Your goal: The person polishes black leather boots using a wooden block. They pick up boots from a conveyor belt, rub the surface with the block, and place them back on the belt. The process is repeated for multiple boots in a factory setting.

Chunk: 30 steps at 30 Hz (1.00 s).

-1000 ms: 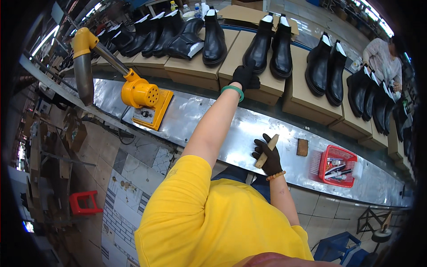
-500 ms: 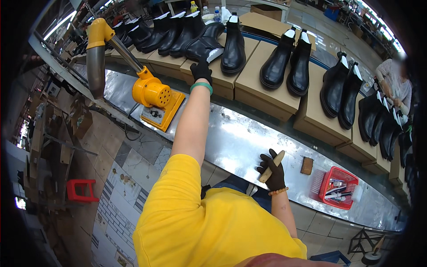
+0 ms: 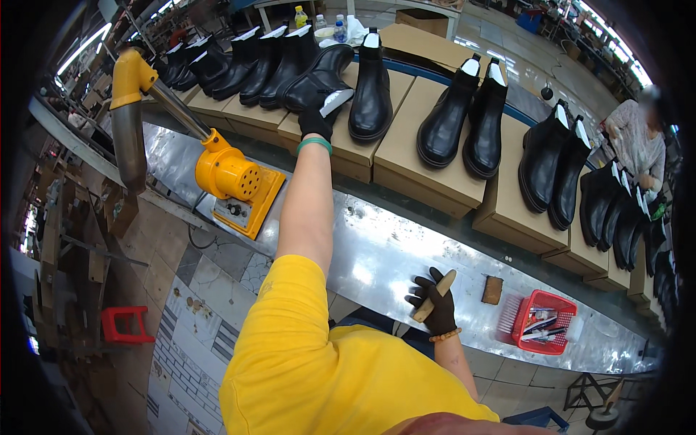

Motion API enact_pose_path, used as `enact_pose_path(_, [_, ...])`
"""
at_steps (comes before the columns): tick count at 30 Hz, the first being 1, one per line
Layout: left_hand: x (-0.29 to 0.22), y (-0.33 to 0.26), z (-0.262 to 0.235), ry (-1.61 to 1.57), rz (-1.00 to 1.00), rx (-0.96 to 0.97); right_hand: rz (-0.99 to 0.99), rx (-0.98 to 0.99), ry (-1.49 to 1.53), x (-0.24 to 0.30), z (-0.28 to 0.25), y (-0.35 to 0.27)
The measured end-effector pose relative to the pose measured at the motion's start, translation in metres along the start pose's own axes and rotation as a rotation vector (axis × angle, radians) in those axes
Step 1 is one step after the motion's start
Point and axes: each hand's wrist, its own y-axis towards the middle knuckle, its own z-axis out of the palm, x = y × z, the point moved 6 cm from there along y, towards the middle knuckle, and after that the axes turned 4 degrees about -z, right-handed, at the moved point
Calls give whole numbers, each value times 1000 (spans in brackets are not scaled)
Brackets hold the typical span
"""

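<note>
My left hand [image 3: 317, 125], in a black glove, reaches far out to a black ankle boot [image 3: 310, 78] that lies tipped over among upright ones. Its fingers close on the boot's near end, beside a white insert [image 3: 336, 102], and are partly hidden there. Just to the right stands another black boot [image 3: 370, 94]. My right hand [image 3: 439, 310], also gloved in black, rests low over the metal bench and holds a light wooden stick [image 3: 437, 296] slantwise across its fingers.
Cardboard boxes [image 3: 428, 187] carry the rows of boots. Left on the metal bench [image 3: 377, 246] is a yellow machine [image 3: 230, 177] with a pipe. A brown block [image 3: 492, 289] and a red basket [image 3: 519, 320] of tubes lie right. Another person [image 3: 634, 138] stands far right.
The whole view has shifted, so the bench and boots appear lower and a little further left. My left hand stays at the tipped boot; my right hand still holds the stick.
</note>
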Motion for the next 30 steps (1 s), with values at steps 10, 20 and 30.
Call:
enact_pose_path(10, [-9, -47, -57, -1421, -562, -52, -2, -2, 2, 0, 1, 0])
enact_pose_path(20, [-80, -151, -207, -833, -511, 17, -23, -23, -60, 5, 12, -2])
enact_pose_path(30, [-131, -195, -338, 138, -200, -55, -20, -38, -86, 3, 17, -2])
